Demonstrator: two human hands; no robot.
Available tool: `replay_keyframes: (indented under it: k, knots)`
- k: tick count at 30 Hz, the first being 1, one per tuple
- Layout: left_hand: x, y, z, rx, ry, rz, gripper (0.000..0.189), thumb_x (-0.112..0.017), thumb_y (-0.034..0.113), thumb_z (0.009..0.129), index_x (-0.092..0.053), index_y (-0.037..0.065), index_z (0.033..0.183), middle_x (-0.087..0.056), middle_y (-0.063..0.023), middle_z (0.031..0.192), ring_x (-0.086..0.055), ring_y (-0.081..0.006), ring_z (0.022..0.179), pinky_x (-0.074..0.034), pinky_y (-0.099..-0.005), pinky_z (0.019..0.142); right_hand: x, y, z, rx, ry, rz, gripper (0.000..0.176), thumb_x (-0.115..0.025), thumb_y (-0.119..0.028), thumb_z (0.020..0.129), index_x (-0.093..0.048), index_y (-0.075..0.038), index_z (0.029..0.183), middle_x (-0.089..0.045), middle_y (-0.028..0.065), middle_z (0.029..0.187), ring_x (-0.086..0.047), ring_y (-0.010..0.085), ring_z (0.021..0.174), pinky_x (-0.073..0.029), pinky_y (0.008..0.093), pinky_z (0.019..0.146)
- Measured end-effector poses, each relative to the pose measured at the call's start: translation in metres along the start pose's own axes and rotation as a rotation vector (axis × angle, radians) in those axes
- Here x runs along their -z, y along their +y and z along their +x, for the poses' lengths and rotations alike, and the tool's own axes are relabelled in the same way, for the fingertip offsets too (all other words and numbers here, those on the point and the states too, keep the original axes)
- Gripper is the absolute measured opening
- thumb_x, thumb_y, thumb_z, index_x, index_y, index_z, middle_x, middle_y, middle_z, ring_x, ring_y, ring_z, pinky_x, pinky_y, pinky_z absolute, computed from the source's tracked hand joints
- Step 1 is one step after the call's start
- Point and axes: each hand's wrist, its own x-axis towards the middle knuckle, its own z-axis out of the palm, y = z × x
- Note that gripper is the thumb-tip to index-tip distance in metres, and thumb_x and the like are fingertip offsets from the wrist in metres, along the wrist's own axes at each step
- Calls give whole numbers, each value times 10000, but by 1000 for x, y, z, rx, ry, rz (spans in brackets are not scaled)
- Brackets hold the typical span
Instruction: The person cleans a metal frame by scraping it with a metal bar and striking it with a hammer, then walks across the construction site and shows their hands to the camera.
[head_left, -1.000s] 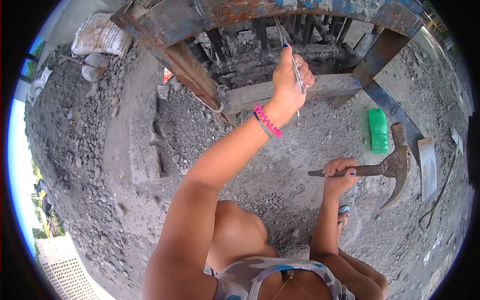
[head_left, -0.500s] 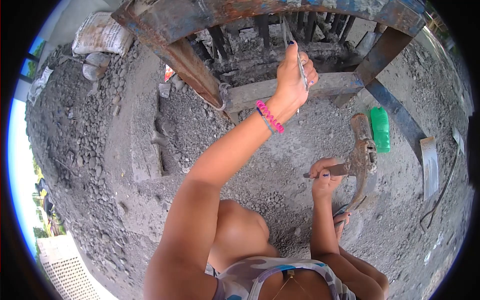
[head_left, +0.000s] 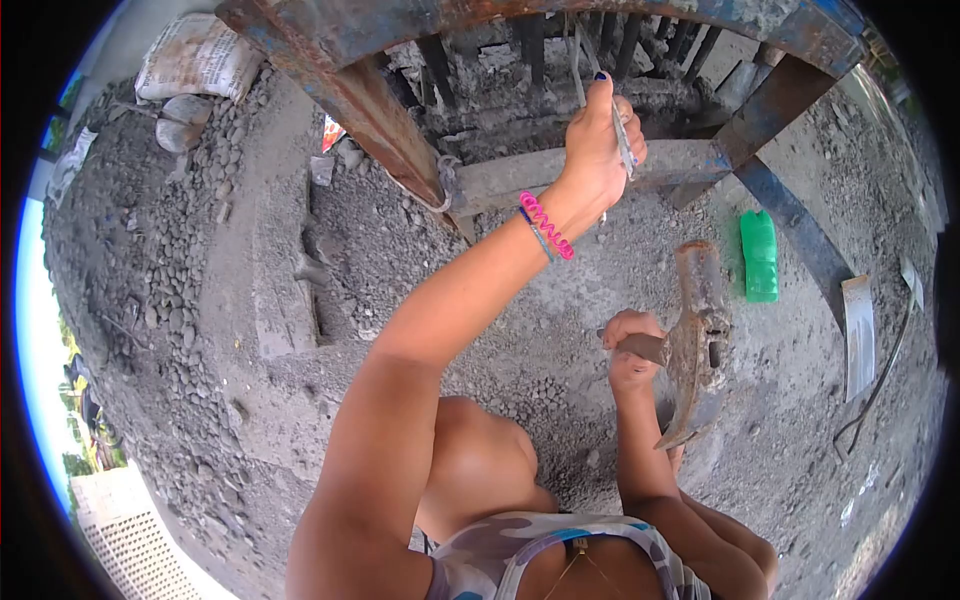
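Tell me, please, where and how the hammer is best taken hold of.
Probably by the hammer handle, coming from the near side with the fingers wrapped around it, as the right hand does. The handle is narrow, while the bulky head spreads crosswise beyond it, its tapered end pointing nearward.

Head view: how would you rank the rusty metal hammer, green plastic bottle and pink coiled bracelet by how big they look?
1. Rusty metal hammer
2. Green plastic bottle
3. Pink coiled bracelet
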Motion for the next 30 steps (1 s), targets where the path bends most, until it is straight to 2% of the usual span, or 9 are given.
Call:
replay_keyframes:
  k: [2, 6, 9, 12, 15, 17, 18, 22, 30]
  knots:
    - [0, -1, 0, 8, 18, 21, 431, -422, 440, 830, -335, 134, 539, -264, 11, 413, -240, -107, 355, -219, -249, 384, -3, 0, 7, 110, -47, 47, 548, -434, -560, 775, -423, -29, 643, -431, 61, 507, -414, 142, 434, -328, 241, 400]
    - [2, -2, -1, 9, 2, 64, 434, -436, 446, 820, -334, 130, 542, -268, 8, 420, -249, -110, 355, -225, -251, 381, -9, 18, 17, -114, 13, -371, 387, -410, -385, 822, -460, -33, 670, -414, 39, 520, -397, 126, 451, -280, 239, 413]
    - [-6, -1, -1, 27, 84, 32, 432, -441, 446, 819, -332, 130, 545, -269, 9, 427, -252, -109, 356, -227, -251, 375, 1, 17, 16, -199, -53, -332, 453, -367, -473, 816, -467, -42, 716, -428, 43, 558, -412, 120, 490, -280, 245, 424]
    - [0, -5, 1, -3, 47, 29, 421, -442, 440, 820, -338, 130, 555, -271, 9, 434, -250, -107, 357, -221, -253, 369, 0, 9, 20, 112, -79, -312, 465, -364, -499, 806, -451, -57, 692, -434, 44, 562, -396, 121, 485, -285, 248, 422]
    - [2, -5, 2, -7, 23, 14, 407, -443, 436, 821, -345, 132, 568, -272, 9, 436, -258, -105, 358, -223, -250, 369, -2, 21, 17, 107, 19, -283, 464, -369, -474, 810, -396, -75, 576, -386, 26, 514, -351, 105, 463, -270, 239, 420]
    - [0, -3, 4, 13, 63, 3, 399, -441, 428, 824, -347, 134, 572, -275, 8, 433, -261, -106, 356, -230, -250, 373, -2, 31, 20, -193, 14, -405, 493, -367, -495, 811, -382, -76, 550, -366, 15, 500, -349, 96, 459, -266, 235, 415]
    - [1, -3, 5, 26, 84, -3, 395, -440, 424, 826, -347, 135, 574, -277, 8, 432, -262, -106, 355, -233, -250, 375, 2, 41, 26, -118, 25, -111, 150, -577, -138, 718, -586, -3, 780, -533, 24, 540, -513, 114, 454, -384, 222, 407]
    - [20, 7, 27, -79, -5, -46, 387, -430, 408, 834, -351, 138, 569, -287, 9, 419, -259, -107, 357, -242, -249, 395, 7, 46, 7, -180, 20, -240, 532, -417, -532, 793, -410, -54, 561, -392, 27, 490, -365, 103, 437, -270, 233, 394]
    - [17, 0, 31, -92, 55, 16, 412, -442, 426, 822, -338, 143, 540, -273, 20, 408, -233, -103, 359, -213, -248, 397, -2, -9, 21, -55, 56, 17, 641, -365, -650, 735, -419, -23, 612, -385, 47, 484, -365, 130, 399, -322, 244, 381]
